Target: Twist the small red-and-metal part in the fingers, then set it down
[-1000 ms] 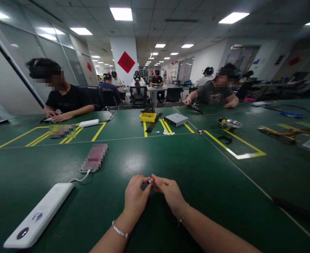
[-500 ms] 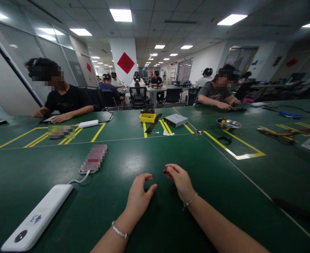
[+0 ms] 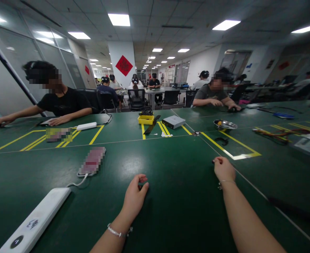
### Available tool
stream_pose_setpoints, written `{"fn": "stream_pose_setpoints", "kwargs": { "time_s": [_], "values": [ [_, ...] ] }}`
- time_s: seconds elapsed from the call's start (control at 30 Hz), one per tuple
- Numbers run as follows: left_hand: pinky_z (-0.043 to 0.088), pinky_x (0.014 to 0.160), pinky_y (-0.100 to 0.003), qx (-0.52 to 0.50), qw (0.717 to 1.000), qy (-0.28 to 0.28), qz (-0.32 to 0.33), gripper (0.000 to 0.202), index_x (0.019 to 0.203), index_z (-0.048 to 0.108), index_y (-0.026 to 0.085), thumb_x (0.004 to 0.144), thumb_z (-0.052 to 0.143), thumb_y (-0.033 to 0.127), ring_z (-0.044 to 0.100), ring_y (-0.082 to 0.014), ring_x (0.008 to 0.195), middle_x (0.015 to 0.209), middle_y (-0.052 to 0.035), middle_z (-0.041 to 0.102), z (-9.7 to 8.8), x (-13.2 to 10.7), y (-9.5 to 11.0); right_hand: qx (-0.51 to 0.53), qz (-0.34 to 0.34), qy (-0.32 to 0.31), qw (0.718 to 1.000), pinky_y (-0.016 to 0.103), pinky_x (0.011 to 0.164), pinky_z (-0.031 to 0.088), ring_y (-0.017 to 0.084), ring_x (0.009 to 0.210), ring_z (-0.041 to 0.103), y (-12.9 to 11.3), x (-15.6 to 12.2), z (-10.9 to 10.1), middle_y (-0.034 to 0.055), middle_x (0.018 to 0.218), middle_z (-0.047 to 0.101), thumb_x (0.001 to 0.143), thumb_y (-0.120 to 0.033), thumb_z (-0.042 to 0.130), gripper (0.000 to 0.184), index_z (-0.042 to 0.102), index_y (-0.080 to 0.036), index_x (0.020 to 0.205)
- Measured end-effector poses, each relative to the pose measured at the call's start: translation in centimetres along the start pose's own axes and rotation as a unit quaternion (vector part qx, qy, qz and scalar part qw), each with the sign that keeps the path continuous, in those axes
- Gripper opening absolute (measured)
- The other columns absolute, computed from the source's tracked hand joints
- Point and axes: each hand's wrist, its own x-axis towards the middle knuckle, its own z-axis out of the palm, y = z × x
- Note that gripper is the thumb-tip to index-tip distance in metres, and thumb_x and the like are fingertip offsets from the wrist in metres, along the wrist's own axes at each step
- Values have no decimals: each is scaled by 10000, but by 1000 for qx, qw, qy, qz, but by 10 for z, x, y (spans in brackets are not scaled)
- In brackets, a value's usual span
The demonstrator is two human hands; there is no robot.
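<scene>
My left hand (image 3: 134, 195) hovers over the green table (image 3: 170, 196), its fingers loosely curved and the thumb apart from them. Between thumb and fingers is a dark gap in which I can make out no held thing. Farther right, my right hand (image 3: 224, 170) is closed in a pinch close to the seam in the tabletop. A small dark bit shows at its fingertips, too little of it to name. Beyond that hand lie a black curved piece (image 3: 225, 141) inside a yellow tape outline and a shiny metal bowl (image 3: 231, 125) holding something yellow-orange.
At left, a white power bank (image 3: 39, 218) is cabled to a phone (image 3: 92, 161). Farther back are a yellow tray (image 3: 145, 120), a grey box (image 3: 173, 121) and bundled wires (image 3: 281, 133). Two people sit across the table, one at left (image 3: 62, 103), one at right (image 3: 212, 95).
My right hand has swung right, away from my left hand, still pinched. My left hand has shifted slightly left, its fingers curled a bit more. The person at left has stretched an arm outward.
</scene>
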Motion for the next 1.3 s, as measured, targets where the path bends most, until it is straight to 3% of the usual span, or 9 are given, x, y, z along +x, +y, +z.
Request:
{"fn": "stream_pose_setpoints", "kwargs": {
  "time_s": [0.23, 0.6, 0.67, 0.77, 0.93, 1.07, 1.17, 1.23, 1.3],
  "values": [
    [436, 757, -320, 0, 1000, -17, 6, 226, 930, 532, 189, 723, 480, 261, 572, -168, 875, 923, -37, 615, -2, -2, 1, -119, 0, 5, 993, 365, 594, 382, 272, 775, 526, 7, 3, 2, 143, 861, 606, 731, -301, 346, 309, 607, -189, 853],
    [413, 797, -332, 35, 998, -46, 22, 226, 943, 539, 211, 736, 470, 269, 551, -170, 911, 960, -35, 601, -2, -3, 0, -144, 21, 30, 989, 422, 674, 385, 326, 910, 477, 8, 1, -3, 197, 960, 540, 740, -305, 338, 366, 631, -150, 894],
    [410, 807, -337, 46, 997, -52, 30, 235, 946, 549, 211, 729, 479, 272, 549, -177, 919, 962, -39, 601, -2, -3, 0, -119, -13, 82, 989, 433, 725, 376, 309, 934, 466, 0, -3, -4, 183, 966, 539, 751, -274, 330, 357, 614, -142, 922],
    [396, 843, -354, 70, 994, -77, 35, 267, 975, 553, 218, 725, 488, 286, 537, -189, 948, 994, -45, 592, -2, -4, 5, -62, -176, 121, 975, 418, 819, 348, 260, 963, 454, -26, -20, -2, 138, 933, 555, 757, -213, 331, 318, 594, -137, 919],
    [334, 938, -341, 83, 990, -99, 58, 362, 1089, 506, 222, 729, 486, 250, 488, -179, 1054, 1116, -46, 556, -1, -4, 9, 46, -439, -33, 897, 386, 902, 328, 204, 989, 465, -81, -84, 19, 84, 933, 590, 785, -205, 343, 284, 598, -168, 905],
    [328, 958, -333, 83, 990, -88, 74, 417, 1141, 464, 200, 724, 474, 215, 474, -171, 1082, 1159, -53, 539, 3, -1, 3, 30, -531, -217, 818, 380, 968, 263, 202, 1157, 349, -108, -145, 33, 63, 1185, 504, 799, -297, 376, 353, 520, -201, 1107],
    [308, 974, -362, 114, 986, -92, 79, 425, 1141, 477, 201, 717, 484, 223, 451, -191, 1109, 1181, -59, 526, 4, -1, 0, -5, -565, -303, 768, 410, 971, 244, 211, 1192, 315, -113, -160, 33, 46, 1255, 453, 787, -381, 396, 443, 425, -238, 1205],
    [278, 991, -390, 138, 981, -102, 88, 427, 1148, 478, 216, 722, 484, 236, 428, -205, 1131, 1197, -57, 515, 4, -2, 0, -25, -557, -295, 776, 427, 964, 240, 207, 1169, 350, -109, -145, 28, 32, 1221, 490, 798, -368, 375, 412, 440, -259, 1190],
    [256, 999, -411, 152, 978, -109, 90, 438, 1169, 463, 228, 732, 480, 259, 411, -216, 1147, 1213, -57, 501, 2, -3, 2, -56, -514, -223, 827, 432, 955, 242, 211, 1142, 378, -98, -114, 20, 42, 1171, 529, 808, -285, 344, 368, 497, -241, 1140]
  ]
}}
